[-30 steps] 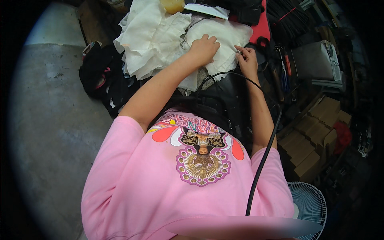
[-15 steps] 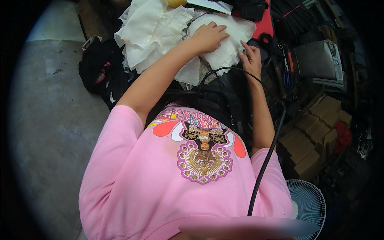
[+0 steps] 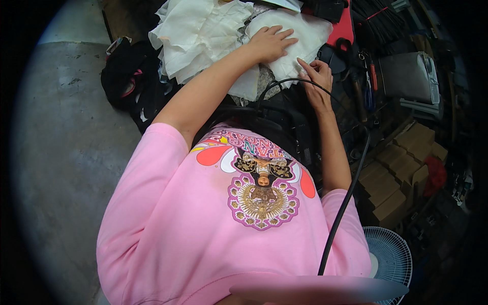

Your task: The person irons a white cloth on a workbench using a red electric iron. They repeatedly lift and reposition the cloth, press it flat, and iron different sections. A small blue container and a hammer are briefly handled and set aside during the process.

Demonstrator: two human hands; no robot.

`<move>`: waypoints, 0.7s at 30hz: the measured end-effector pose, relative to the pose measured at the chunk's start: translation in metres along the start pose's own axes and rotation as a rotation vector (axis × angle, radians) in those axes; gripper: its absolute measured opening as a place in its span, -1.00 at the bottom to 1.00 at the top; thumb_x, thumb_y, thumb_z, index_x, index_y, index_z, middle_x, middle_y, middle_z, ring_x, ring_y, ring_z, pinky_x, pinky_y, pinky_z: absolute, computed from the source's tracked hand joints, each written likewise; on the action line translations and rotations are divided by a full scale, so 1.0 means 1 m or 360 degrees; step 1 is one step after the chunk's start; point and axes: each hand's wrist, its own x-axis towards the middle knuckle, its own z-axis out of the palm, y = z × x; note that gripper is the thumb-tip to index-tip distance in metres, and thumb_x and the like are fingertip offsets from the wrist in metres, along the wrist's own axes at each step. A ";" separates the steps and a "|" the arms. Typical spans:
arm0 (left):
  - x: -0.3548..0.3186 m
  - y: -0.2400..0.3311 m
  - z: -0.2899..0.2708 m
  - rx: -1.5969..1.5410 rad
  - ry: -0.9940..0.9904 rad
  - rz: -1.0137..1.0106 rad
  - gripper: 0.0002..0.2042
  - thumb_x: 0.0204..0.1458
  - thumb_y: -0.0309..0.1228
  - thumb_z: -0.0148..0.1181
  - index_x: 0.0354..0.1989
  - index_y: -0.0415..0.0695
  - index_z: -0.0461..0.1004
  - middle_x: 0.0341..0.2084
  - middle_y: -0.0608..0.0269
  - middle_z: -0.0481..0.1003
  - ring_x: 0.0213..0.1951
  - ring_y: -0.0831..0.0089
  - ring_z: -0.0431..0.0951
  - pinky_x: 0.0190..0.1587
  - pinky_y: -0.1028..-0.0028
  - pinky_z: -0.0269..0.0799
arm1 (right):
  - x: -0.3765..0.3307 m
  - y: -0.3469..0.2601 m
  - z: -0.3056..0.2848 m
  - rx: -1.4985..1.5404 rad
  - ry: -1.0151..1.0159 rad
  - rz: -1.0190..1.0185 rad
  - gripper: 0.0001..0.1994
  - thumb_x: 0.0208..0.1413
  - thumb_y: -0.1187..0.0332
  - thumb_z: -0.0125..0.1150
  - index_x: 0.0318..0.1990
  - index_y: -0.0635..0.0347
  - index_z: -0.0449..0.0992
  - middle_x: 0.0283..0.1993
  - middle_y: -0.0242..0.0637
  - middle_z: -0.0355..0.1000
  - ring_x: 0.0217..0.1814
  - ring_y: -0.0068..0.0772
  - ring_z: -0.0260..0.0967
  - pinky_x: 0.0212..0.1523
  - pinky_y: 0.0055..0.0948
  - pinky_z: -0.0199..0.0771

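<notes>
My left hand (image 3: 272,43) lies flat with its fingers spread on a rounded piece of thin white cloth (image 3: 312,31). At that piece's near right edge is my right hand (image 3: 317,84), its index finger stretched out and its thumb apart from it. The fingertips are by the cloth's edge, and I see nothing held between them. Left of this piece, a loose heap of layered, crumpled white cloth (image 3: 195,38) covers much of the work surface. Part of a speckled grey surface (image 3: 267,79) shows beneath the cloths.
A black cable (image 3: 351,188) loops past my right forearm. Scissors with black handles (image 3: 343,44) and a red-handled tool (image 3: 373,76) lie to the right. Beyond are cardboard boxes (image 3: 391,175) and a fan (image 3: 389,256). A dark bag-like bundle (image 3: 122,84) sits left.
My right hand has moved slightly down and left along the cloth's edge. My left hand stays flat on the cloth. The whole view has shifted a little.
</notes>
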 end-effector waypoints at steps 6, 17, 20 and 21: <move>-0.001 -0.001 0.008 0.0007 0.0031 0.0005 -0.44 0.19 -0.13 0.02 0.39 0.28 0.10 0.42 0.36 0.02 0.39 0.17 0.06 0.36 0.11 -0.01 | -0.015 -0.020 0.010 -0.0319 -0.0089 -0.0470 -0.55 -0.04 0.16 0.31 0.09 -0.29 0.52 -0.13 -0.37 0.38 -0.05 -0.25 0.30 -0.05 -0.21 0.23; 0.000 0.002 0.009 -0.0056 0.0014 -0.0008 -0.45 0.20 -0.15 0.02 0.39 0.24 0.12 0.43 0.31 0.00 0.42 0.16 -0.01 0.37 0.08 -0.07 | 0.019 0.022 -0.016 -0.0109 0.0220 0.0018 -0.70 0.07 0.14 0.22 -0.06 -0.04 0.60 -0.18 -0.27 0.37 -0.13 -0.22 0.35 -0.18 -0.23 0.30; -0.003 0.000 0.008 -0.0065 0.0020 0.0006 -0.44 0.19 -0.18 0.05 0.39 0.23 0.12 0.42 0.29 0.02 0.41 0.15 0.00 0.37 0.07 -0.04 | 0.027 0.015 0.000 -0.0500 0.0029 -0.0010 -0.61 0.09 0.06 0.19 0.07 -0.11 0.54 -0.19 -0.27 0.36 -0.15 -0.19 0.33 -0.17 -0.19 0.30; -0.005 0.000 0.008 -0.0046 -0.0019 0.0007 -0.43 0.18 -0.19 0.05 0.39 0.23 0.12 0.42 0.30 0.02 0.42 0.15 0.00 0.36 0.05 -0.03 | 0.024 0.011 0.003 -0.0488 0.0019 -0.0038 -0.61 0.10 0.05 0.18 0.07 -0.14 0.54 -0.18 -0.27 0.36 -0.13 -0.20 0.33 -0.16 -0.18 0.30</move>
